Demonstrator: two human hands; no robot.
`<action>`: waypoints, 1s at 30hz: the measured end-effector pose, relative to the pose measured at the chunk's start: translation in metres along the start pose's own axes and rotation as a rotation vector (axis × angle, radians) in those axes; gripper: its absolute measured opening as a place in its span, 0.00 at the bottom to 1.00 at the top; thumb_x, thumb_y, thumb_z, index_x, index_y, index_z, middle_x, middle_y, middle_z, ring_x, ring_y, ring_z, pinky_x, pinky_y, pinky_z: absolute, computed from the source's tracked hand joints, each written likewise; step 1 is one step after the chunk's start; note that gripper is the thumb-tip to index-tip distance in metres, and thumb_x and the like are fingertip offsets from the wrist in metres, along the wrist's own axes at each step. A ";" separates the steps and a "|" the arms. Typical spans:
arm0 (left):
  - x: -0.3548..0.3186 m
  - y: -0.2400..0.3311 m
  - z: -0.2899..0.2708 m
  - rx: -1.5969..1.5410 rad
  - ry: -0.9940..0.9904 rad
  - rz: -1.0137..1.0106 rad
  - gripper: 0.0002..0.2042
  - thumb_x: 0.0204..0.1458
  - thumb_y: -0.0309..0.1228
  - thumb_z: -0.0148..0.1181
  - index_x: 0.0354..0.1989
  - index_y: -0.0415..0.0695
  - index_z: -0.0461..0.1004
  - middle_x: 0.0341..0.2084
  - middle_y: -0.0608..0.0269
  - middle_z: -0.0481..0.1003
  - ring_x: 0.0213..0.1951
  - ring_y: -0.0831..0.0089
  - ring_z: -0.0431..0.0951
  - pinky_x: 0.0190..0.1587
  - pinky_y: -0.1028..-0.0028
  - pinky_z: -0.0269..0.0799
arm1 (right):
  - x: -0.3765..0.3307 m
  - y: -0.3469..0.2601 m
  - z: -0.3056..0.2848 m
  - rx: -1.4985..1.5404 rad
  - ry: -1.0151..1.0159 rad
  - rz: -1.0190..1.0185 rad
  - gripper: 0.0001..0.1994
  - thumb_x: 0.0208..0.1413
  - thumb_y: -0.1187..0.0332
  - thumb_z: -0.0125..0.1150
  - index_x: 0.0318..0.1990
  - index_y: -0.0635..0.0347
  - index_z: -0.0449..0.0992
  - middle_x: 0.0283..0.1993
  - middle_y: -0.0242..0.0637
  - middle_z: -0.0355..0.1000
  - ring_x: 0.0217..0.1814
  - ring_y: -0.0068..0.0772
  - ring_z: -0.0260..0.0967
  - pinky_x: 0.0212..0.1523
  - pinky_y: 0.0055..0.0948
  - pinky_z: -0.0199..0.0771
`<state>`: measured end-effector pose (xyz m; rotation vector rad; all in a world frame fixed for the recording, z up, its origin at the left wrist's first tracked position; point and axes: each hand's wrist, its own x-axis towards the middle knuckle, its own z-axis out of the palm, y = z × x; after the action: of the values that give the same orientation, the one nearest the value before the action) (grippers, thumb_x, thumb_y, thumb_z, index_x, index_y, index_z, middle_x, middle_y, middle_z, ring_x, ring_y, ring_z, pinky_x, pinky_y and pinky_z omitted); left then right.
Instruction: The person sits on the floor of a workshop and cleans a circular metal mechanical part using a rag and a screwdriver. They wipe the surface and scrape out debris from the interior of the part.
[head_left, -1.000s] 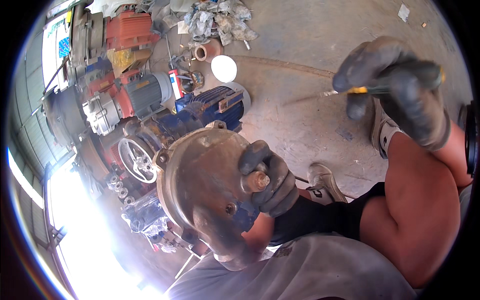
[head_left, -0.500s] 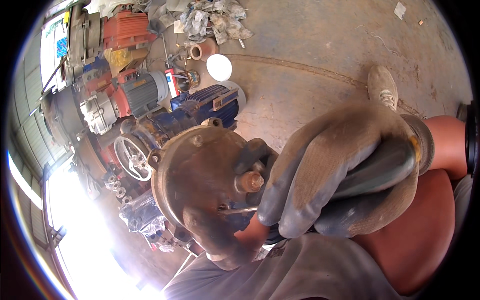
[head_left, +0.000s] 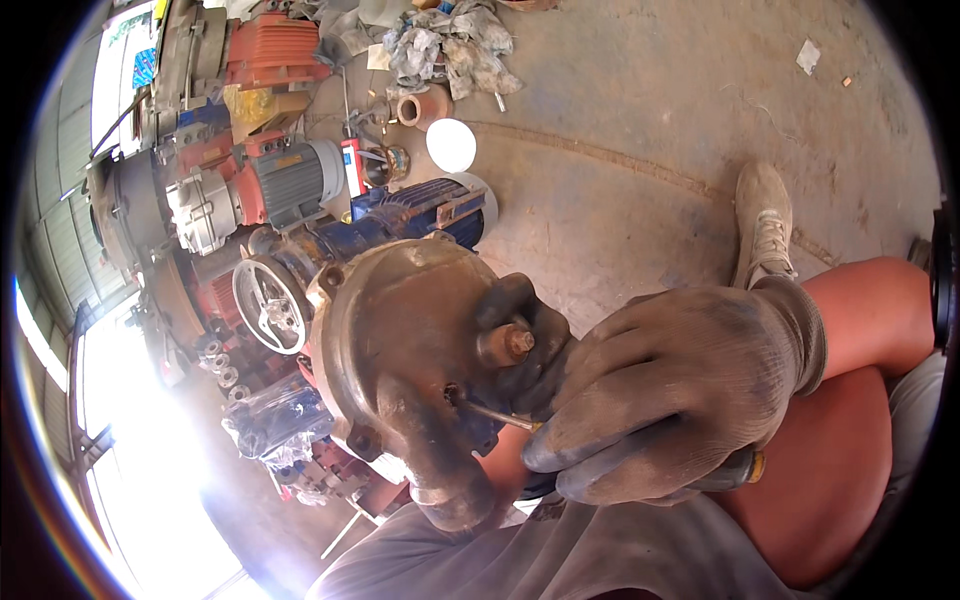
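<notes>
A worn, dome-shaped metal housing cover [head_left: 400,320] with lugs on its rim is held in front of me, a stubby round boss [head_left: 515,342] standing out of it. My left hand [head_left: 422,440], in a dirty work glove, grips it, thumb on the near side and dark fingertips curled beside the boss. My right hand [head_left: 670,400], gloved too, is closed round a screwdriver [head_left: 495,414]. Its thin shaft points left, the tip at a small hole in the cover. Most of the handle is hidden by the glove; a yellow end shows below the palm.
Left of the cover stand a white handwheel [head_left: 270,305], a blue motor [head_left: 425,212] and a grey motor [head_left: 290,185]. A white round lid [head_left: 451,146], a rusty pipe piece [head_left: 424,107] and crumpled rags [head_left: 450,50] lie on the floor. My shoe [head_left: 765,220] rests at right.
My right hand has rolled over, its back now upward, and the yellow handle end has come into sight underneath. The cover has shifted and tilted slightly in my left hand.
</notes>
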<state>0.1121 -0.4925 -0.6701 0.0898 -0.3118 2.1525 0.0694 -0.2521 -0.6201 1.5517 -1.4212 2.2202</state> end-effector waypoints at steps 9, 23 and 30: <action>0.000 -0.003 -0.005 -0.073 0.018 0.050 0.19 0.74 0.39 0.53 0.71 0.56 0.70 0.33 0.63 0.80 0.33 0.71 0.81 0.40 0.63 0.80 | -0.004 -0.007 -0.016 0.074 0.022 0.036 0.09 0.60 0.69 0.74 0.47 0.57 0.87 0.58 0.48 0.83 0.46 0.43 0.85 0.44 0.38 0.91; 0.001 -0.003 -0.008 -0.184 0.066 0.112 0.18 0.74 0.39 0.53 0.69 0.54 0.71 0.32 0.65 0.79 0.33 0.74 0.81 0.41 0.65 0.80 | -0.001 -0.008 -0.008 -0.214 -0.020 0.034 0.08 0.56 0.66 0.73 0.43 0.52 0.86 0.55 0.44 0.83 0.47 0.41 0.83 0.47 0.39 0.90; -0.003 -0.016 -0.010 -0.316 0.120 0.168 0.17 0.74 0.39 0.53 0.68 0.53 0.71 0.32 0.67 0.78 0.33 0.76 0.81 0.42 0.65 0.80 | -0.004 0.004 0.000 -0.569 -0.139 -0.166 0.10 0.54 0.61 0.69 0.38 0.56 0.86 0.55 0.42 0.81 0.51 0.45 0.81 0.53 0.42 0.89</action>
<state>0.1271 -0.4839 -0.6772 -0.2533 -0.6028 2.2344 0.0691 -0.2526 -0.6252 1.5560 -1.6898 1.4567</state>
